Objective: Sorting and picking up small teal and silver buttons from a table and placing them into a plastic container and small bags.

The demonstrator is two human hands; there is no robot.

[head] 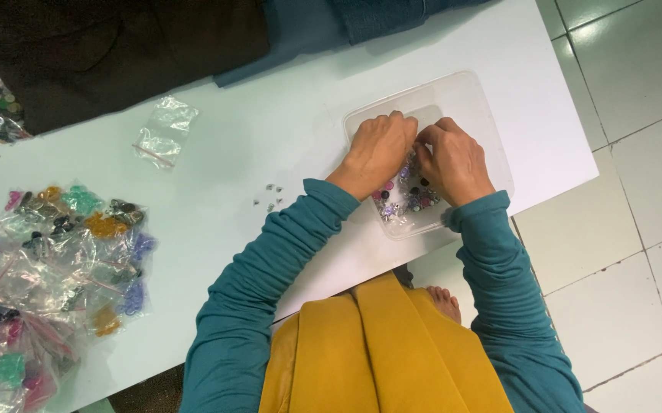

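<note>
**Both hands in the tray**

Your left hand (377, 147) and right hand (453, 159) meet fingertip to fingertip over the tray (474, 103), pinching something too small to make out. The clear, glossy plastic tray sits near the counter's (270, 138) right edge, its long axis running up and slightly left. Small purple and dark beads (407, 197) cluster at its near end. Crinkly clear bags (55, 260) lie well left.
</note>
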